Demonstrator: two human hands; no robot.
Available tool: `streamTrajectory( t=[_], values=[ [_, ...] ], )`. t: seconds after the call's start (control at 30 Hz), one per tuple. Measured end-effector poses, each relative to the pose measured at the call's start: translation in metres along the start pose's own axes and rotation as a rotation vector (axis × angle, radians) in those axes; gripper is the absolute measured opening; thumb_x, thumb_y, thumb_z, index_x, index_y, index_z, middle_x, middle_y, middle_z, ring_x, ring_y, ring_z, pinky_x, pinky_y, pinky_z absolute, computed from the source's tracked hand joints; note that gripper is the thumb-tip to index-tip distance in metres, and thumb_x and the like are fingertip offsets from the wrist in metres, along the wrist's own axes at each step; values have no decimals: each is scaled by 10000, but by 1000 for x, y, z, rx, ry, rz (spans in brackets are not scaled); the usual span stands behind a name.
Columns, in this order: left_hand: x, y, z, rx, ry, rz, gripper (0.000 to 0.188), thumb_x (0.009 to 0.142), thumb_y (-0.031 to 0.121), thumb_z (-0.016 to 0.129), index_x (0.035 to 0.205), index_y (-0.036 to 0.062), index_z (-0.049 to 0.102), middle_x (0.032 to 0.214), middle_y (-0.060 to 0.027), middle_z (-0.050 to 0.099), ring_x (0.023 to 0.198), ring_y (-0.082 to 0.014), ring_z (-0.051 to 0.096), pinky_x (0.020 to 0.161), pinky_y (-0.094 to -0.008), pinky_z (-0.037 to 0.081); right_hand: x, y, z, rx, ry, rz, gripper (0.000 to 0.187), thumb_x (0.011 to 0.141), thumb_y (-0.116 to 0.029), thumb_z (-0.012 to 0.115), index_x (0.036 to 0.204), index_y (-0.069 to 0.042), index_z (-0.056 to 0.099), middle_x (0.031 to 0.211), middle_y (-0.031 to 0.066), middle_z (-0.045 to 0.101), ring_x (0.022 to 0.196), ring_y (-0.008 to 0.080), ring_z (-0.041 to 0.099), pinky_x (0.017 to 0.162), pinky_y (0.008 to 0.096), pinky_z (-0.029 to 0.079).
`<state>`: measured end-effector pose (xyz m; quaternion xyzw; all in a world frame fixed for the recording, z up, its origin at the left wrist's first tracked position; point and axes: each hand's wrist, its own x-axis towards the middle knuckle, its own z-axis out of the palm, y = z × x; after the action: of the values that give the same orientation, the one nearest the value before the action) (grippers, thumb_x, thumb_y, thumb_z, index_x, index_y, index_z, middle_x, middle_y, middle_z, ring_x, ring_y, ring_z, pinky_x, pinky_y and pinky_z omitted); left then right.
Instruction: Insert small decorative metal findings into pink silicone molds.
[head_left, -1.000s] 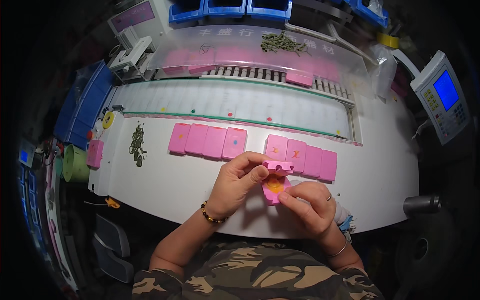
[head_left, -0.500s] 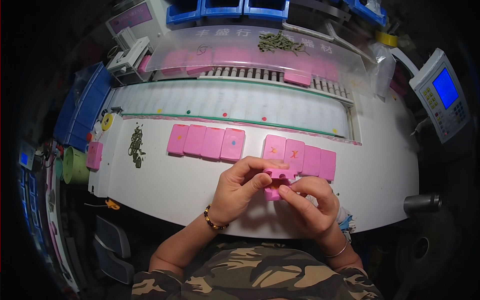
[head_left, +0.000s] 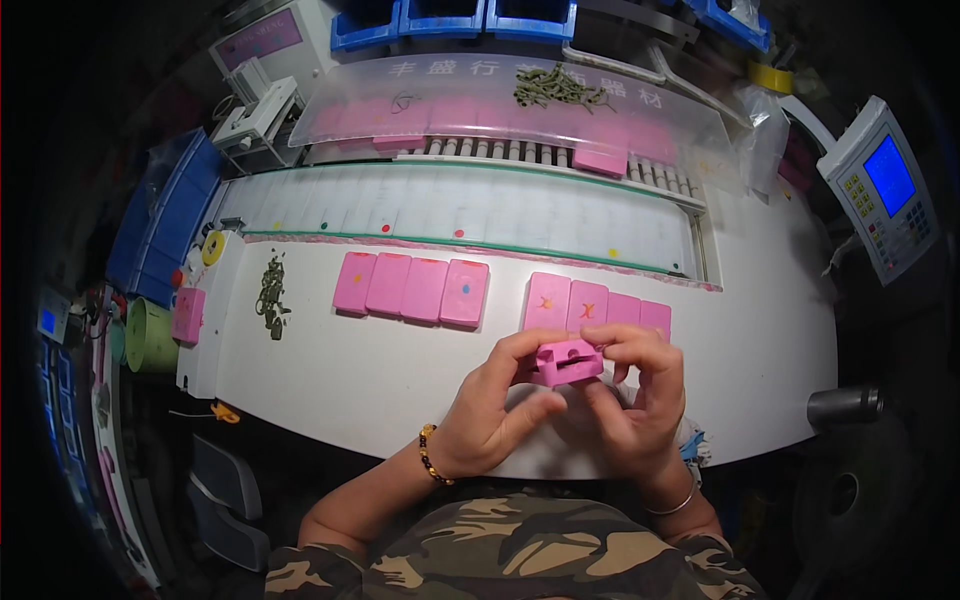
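Desk (head_left: 740, 390): under the grip.
White belt (head_left: 540, 218): well beyond the grip.
Pink rows (head_left: 424, 287): beyond the grip; the right one close, likely crowding forward reach.
Right hand (head_left: 640, 395): pinching the right end of the slotted block (head_left: 572, 368).
Left hand (head_left: 490, 400): fingers at its left end, thumb lowered — cannot tell whether closed.
Slotted block: between both hands — probably light, stiffly rubbery; hold by the ends.
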<state>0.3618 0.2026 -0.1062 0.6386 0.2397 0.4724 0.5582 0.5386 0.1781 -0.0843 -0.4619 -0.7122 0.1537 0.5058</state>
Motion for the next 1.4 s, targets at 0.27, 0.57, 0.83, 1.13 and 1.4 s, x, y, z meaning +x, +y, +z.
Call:
streamTrajectory(
  t=[0.27, 0.57, 0.83, 1.13, 1.4],
  values=[
    [-2, -7, -3, -32, 22, -74, 346, 999, 194, 540, 1265, -15, 469, 1195, -114, 588, 1038, -160, 596, 914, -300, 493, 0, 3, 2, 694, 20, 407, 514, 712, 138, 754, 1073, -40, 435, 1008, 119, 625, 965, 164, 615, 844, 310, 519],
    [8, 3, -39, -742, -325, -514, 514, 800, 49, 774, 1246, -14, 527, 1195, -90, 577, 1148, -160, 549, 925, -288, 505, -1, 8, -2, 1198, -44, 575, 520, 723, 164, 722, 1081, -59, 419, 1066, 159, 595, 984, 186, 620, 870, 309, 550],
    [41, 11, -85, -65, -1, -457, 472, 770, 26, 778, 1171, 10, 528, 1082, -101, 587, 911, -126, 629, 732, -242, 545, 0, -2, -3, 454, 37, 413, 554, 763, 70, 709, 1255, -14, 468, 1269, 135, 542, 1149, 216, 556, 889, 308, 484],
    [74, -49, -258, 1224, 595, -116, 403, 707, 222, 819, 979, 4, 617, 993, -126, 628, 886, -275, 610, 823, -375, 496, -18, -15, -54, -249, -373, 310, 698, 627, -154, 848, 1246, -22, 551, 1243, 190, 519, 1135, 369, 530, 969, 429, 435],
    [86, -49, -236, 1434, 631, -34, 406, 844, 327, 705, 1121, 44, 616, 1293, -162, 502, 1246, -346, 417, 1039, -458, 334, -35, -3, -45, -530, -618, 262, 872, 622, -154, 835, 1394, -60, 442, 1172, 144, 566, 1077, 327, 549, 853, 379, 444]
  ],
)
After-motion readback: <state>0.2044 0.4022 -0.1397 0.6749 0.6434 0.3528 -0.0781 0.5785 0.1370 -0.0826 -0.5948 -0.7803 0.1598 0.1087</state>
